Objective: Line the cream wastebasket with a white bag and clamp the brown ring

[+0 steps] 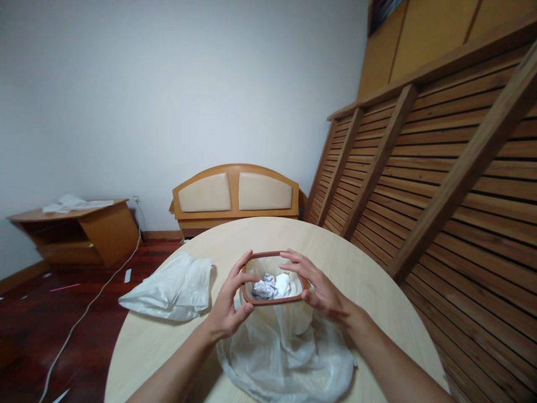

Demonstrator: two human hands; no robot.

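Note:
A small bin with a rounded rectangular brown rim (274, 302) is in the middle of the round table, its mouth facing me. Inside it lie crumpled papers (271, 286), some greyish and some white. A thin whitish plastic bag (289, 350) lines the bin, hangs out below the rim and spreads over the near tabletop. My left hand (232, 299) grips the rim's left side, thumb at the near corner and fingers along the far side. On the right side, my right hand (314, 282) grips the rim with curved fingers over its edge. The bag hides the bin's body.
Another whitish plastic bag (174, 288) lies on the round table (390, 313) at left. Slatted wooden panels (474, 212) lean along the right. Behind are a headboard (235, 193) and a low cabinet (104, 235). A white cable (94, 305) crosses the floor.

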